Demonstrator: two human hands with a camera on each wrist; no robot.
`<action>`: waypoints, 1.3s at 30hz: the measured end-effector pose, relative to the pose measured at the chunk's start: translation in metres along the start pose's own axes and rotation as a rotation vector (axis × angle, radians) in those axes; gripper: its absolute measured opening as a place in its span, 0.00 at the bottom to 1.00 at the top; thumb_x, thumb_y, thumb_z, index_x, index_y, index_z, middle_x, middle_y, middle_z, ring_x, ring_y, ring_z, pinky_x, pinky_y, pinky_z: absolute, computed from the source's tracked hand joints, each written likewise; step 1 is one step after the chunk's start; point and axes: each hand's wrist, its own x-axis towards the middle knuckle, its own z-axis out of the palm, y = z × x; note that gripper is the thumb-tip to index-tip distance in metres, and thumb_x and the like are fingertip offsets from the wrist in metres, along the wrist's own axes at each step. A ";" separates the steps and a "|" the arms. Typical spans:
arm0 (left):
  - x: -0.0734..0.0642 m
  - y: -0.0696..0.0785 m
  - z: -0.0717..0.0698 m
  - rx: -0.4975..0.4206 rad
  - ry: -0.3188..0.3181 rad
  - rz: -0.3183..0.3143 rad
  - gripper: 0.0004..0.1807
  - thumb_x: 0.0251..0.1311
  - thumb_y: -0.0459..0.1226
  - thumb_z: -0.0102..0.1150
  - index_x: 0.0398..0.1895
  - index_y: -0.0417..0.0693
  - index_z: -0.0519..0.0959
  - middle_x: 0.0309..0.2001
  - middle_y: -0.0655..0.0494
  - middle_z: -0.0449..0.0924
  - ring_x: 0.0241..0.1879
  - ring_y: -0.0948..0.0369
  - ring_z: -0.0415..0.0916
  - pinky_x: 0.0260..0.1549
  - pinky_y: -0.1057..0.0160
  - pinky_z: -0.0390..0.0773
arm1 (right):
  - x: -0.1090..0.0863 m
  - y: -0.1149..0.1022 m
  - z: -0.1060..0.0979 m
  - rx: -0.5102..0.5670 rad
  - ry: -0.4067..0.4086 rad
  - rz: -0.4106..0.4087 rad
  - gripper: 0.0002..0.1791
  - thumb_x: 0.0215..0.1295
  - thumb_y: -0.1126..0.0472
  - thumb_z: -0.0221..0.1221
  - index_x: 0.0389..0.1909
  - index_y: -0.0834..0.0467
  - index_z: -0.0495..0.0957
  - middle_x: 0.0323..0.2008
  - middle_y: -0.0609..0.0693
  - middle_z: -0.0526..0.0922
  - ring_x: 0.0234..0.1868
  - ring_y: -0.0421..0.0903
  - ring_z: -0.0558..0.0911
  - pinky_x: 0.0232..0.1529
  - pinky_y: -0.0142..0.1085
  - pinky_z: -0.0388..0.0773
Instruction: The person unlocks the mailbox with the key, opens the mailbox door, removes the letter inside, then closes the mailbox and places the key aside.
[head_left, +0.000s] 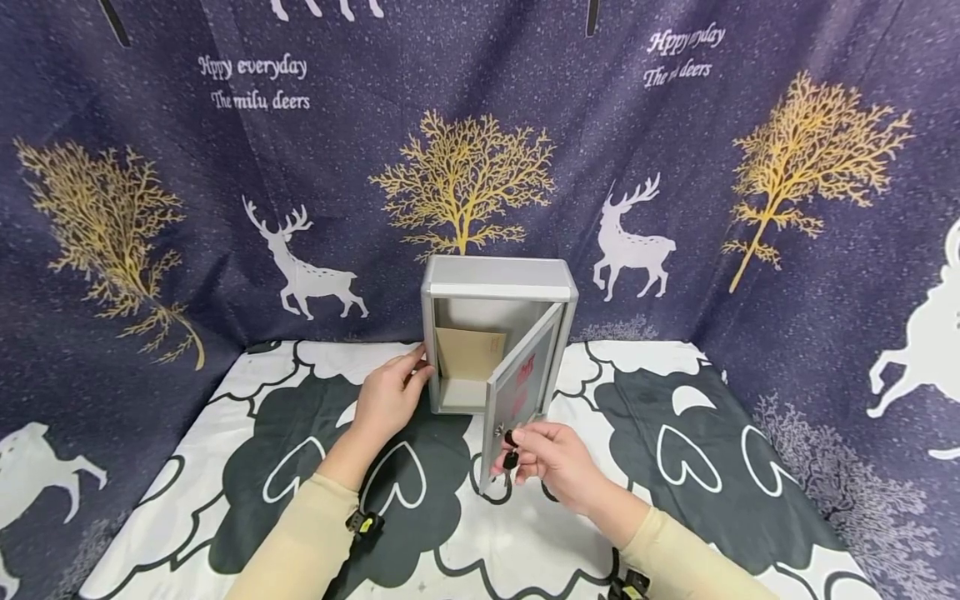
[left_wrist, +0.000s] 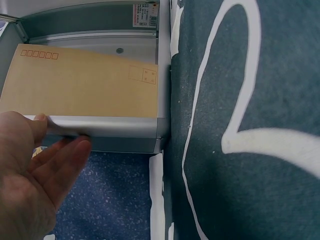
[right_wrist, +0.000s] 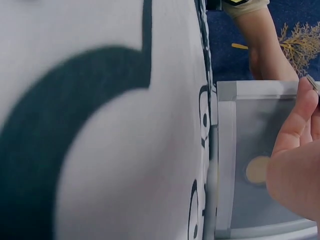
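A grey metal mailbox stands upright at the back of the cloth, its door swung partly outward. Inside leans a brown envelope, printed with small boxes in the left wrist view. My left hand rests against the mailbox's left side, with the thumb at the front rim and the fairly straight fingers along the outer wall. At the door's free edge, my right hand pinches a black-headed key at the lock. A second black-headed key hangs just below it. The right fingertips partly hide the lock.
A black and white patterned cloth covers the table. Directly behind the mailbox hangs a dark blue curtain with deer and trees, and it continues along both sides. Each wrist wears a small black device.
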 end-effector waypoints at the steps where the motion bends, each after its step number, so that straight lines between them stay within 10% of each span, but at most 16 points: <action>1: 0.000 0.000 0.001 0.002 0.006 0.007 0.24 0.77 0.41 0.70 0.72 0.45 0.84 0.49 0.50 0.93 0.42 0.51 0.90 0.43 0.43 0.86 | -0.001 -0.001 -0.002 0.001 -0.008 0.003 0.13 0.86 0.64 0.54 0.43 0.58 0.87 0.36 0.54 0.94 0.40 0.46 0.94 0.34 0.31 0.86; 39: 0.001 0.001 -0.001 -0.009 0.001 -0.010 0.25 0.76 0.41 0.72 0.72 0.46 0.85 0.48 0.50 0.93 0.41 0.51 0.90 0.43 0.44 0.85 | -0.036 -0.023 -0.062 0.099 -0.278 0.037 0.27 0.89 0.68 0.39 0.47 0.55 0.90 0.40 0.50 0.95 0.44 0.45 0.94 0.41 0.31 0.87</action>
